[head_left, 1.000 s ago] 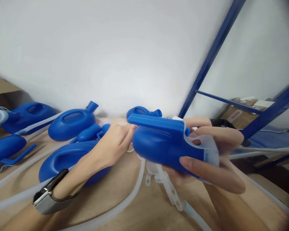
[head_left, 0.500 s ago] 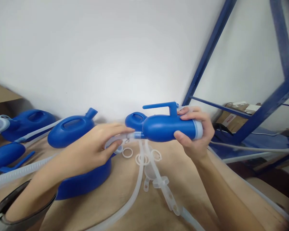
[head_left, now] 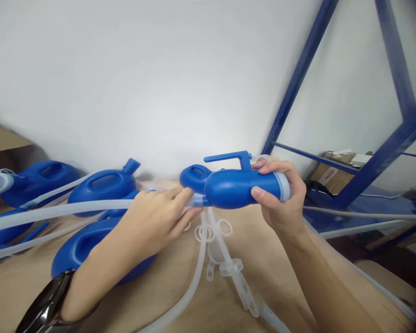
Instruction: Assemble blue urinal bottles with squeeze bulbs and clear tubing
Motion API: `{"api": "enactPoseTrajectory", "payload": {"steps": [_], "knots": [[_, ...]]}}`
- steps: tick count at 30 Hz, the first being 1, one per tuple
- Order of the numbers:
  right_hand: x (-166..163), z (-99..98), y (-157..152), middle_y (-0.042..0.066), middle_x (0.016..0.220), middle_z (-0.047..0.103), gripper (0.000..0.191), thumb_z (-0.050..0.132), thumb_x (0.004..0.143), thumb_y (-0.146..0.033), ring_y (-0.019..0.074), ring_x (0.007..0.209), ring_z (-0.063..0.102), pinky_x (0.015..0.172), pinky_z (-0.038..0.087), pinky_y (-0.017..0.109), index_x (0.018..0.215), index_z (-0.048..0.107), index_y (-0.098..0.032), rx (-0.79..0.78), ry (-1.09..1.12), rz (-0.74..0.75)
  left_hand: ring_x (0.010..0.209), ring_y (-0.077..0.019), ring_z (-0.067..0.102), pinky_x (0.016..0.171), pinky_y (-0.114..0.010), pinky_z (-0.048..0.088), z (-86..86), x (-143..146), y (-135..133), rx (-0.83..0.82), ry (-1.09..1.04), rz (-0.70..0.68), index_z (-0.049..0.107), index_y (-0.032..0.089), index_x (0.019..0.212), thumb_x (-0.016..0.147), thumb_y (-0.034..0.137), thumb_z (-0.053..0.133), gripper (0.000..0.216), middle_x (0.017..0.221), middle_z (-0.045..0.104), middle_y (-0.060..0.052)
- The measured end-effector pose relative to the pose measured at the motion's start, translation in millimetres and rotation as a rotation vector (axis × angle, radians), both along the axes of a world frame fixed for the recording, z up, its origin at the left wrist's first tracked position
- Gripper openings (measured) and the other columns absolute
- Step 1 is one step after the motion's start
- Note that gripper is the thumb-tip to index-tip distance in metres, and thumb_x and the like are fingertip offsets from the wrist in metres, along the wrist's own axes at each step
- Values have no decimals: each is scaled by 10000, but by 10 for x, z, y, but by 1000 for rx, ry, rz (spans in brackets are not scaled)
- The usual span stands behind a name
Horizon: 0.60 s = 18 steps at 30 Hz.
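My right hand (head_left: 283, 189) grips a blue plastic urinal bottle (head_left: 234, 187) at its capped end, holding it level above the table with its hooked handle upward. A pale cap (head_left: 283, 186) sits at that end, partly under my fingers. On the left, the bottle's narrow spout meets a translucent ribbed hose (head_left: 79, 207). My left hand (head_left: 168, 210) is closed around the hose close to the spout; the hose runs out past my wrist to the left edge. How far the hose sits on the spout cannot be made out.
Several blue bottles stand left, among them one with an angled neck (head_left: 102, 189); another blue bottle (head_left: 194, 177) is behind. White rings (head_left: 205, 232), a translucent strapped cap (head_left: 231, 267) and a loose tube (head_left: 190, 291) lie on the brown table (head_left: 131, 307). A blue metal frame (head_left: 300, 76) rises right.
My left hand has closed more tightly around the hose near the spout. The hose has swung up and now stretches straight to the left. My right hand keeps the bottle nearly still.
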State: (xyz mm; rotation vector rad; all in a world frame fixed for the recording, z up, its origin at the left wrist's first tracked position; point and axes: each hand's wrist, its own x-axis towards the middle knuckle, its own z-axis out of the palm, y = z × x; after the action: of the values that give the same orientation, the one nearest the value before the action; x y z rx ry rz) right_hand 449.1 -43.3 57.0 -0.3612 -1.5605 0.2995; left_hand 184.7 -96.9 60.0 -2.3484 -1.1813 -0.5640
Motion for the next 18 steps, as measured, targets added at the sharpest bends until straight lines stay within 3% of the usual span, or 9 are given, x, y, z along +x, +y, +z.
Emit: {"api": "enactPoseTrajectory", "payload": {"steps": [2, 4, 7, 9, 13, 18], "knots": [[37, 7, 25, 12, 960, 650, 272, 881, 741, -297, 261, 1033, 619, 1029, 497, 474, 960, 722, -307, -7, 25, -3, 589, -252, 675, 505, -350, 351, 25, -71, 6, 18, -9, 37, 615, 195, 861, 1088, 493, 386, 439, 729, 694, -44], [54, 12, 34, 13, 953, 648, 276, 886, 730, -320, 267, 1029, 617, 1026, 497, 485, 951, 721, -309, 1, 43, -11, 596, -241, 669, 519, -350, 365, 39, -109, 7, 53, -30, 12, 618, 189, 849, 1096, 495, 357, 472, 772, 705, -59], [42, 15, 26, 11, 957, 646, 292, 892, 718, -290, 260, 1050, 610, 1033, 488, 466, 953, 721, -306, -9, 51, 17, 881, -273, 727, 726, -386, 475, 40, -98, 25, 204, -33, -141, 648, 157, 1122, 1104, 323, 402, 298, 1079, 750, -114], [21, 18, 13, 8, 956, 644, 300, 901, 705, -281, 249, 1060, 601, 1042, 477, 447, 945, 722, -303, -31, 79, 53, 955, -271, 716, 819, -400, 477, 28, -67, 42, 267, -20, -233, 600, 129, 1247, 1090, 218, 418, 256, 1103, 751, -118], [-36, 18, -1, 7, 951, 635, 348, 935, 625, -358, 249, 1039, 588, 1012, 497, 452, 876, 701, -302, -146, 190, 142, 628, -185, 624, 555, -319, 373, -22, -13, 58, 253, -68, -299, 578, 125, 1080, 1099, 200, 335, 255, 767, 683, -33], [-114, -50, 22, 1, 997, 628, 384, 932, 611, -387, 230, 988, 583, 909, 540, 428, 864, 657, -299, -244, 260, 257, 515, -174, 490, 495, -328, 305, -68, 12, 33, 251, -182, -304, 512, 188, 916, 1097, 255, 285, 298, 649, 552, 11]]}}
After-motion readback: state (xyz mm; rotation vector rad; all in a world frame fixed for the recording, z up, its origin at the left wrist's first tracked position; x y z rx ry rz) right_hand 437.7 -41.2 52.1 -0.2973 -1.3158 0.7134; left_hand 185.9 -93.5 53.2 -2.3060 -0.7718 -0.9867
